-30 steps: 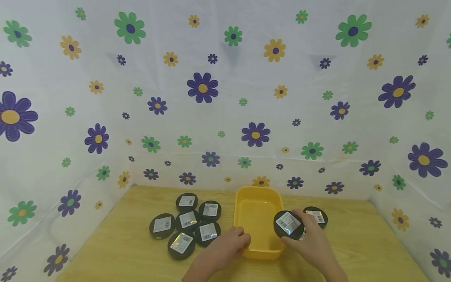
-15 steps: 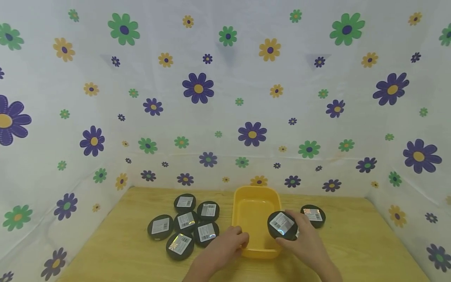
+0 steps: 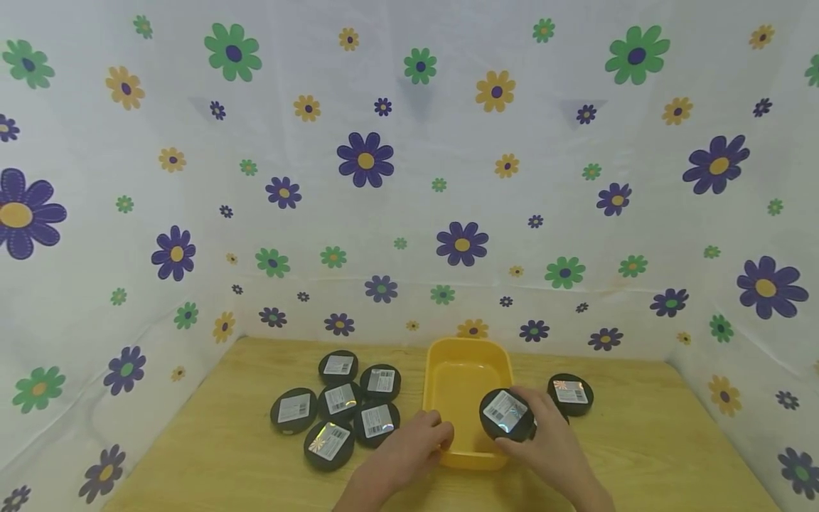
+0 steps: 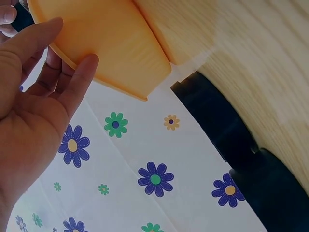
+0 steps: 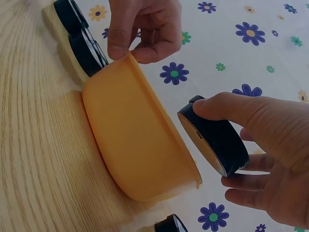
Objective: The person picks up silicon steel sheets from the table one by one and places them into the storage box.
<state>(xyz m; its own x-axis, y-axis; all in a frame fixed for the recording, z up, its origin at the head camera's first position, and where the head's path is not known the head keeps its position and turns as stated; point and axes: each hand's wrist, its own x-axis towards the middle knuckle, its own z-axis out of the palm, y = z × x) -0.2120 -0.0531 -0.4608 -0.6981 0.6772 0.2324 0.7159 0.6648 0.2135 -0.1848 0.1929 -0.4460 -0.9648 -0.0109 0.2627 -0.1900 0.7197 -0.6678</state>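
In the head view, a yellow plastic tub [image 3: 470,459] stands on the wooden table. My left hand [image 3: 419,444] pinches its near left rim; the right wrist view shows that left hand [image 5: 147,29] with thumb and fingers at the rim. My right hand [image 3: 557,444] grips a round black case [image 3: 505,414] by its edge, silver label up, over the tub's right side. From the right wrist, this case [image 5: 215,137] appears tilted beside the tub wall, apart from it, with a pale underside. What the case's pale side is, I cannot tell.
Several similar black cases [image 3: 329,444] lie grouped on the table left of the tub, labels up. Another black case [image 3: 571,395] lies to the right, and a dark edge shows partly behind my right hand. A flower-print sheet [image 3: 409,213] encloses the back and sides.
My right hand has carried the black case a little leftward, further over the tub. The left hand keeps its place on the rim. The head view shifts slightly.
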